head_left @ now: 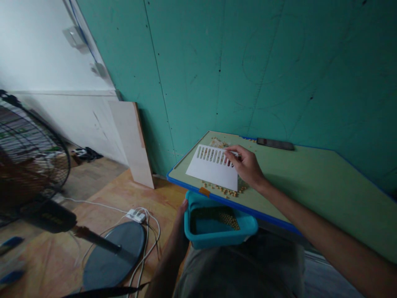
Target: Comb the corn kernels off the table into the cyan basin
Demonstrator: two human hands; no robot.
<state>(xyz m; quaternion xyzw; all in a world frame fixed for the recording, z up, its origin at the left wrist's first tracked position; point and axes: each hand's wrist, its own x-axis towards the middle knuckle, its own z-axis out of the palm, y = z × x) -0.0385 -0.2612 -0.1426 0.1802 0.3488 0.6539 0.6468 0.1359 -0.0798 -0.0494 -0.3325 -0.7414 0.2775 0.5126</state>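
Note:
My right hand (247, 166) pinches the slotted edge of a flat white sheet (212, 171) between thumb and fingers, just over the tabletop. Small tan beans (228, 191), which look like soybeans, lie along the sheet's near edge. More beans (218, 143) are scattered beyond its far edge. Below the table's front edge, my left hand (181, 225) grips the left side of a turquoise plastic bin (214, 241). Inside the bin, a heap of the same beans (230, 219) rests toward the right. Most of my left fingers are hidden by the bin.
A phone (275, 143) lies at the back of the green table (310, 182), against the green wall. On the left stands a fan with a round base (114, 256). White cables and a power strip (135, 215) are on the floor. A board (132, 142) leans on the wall.

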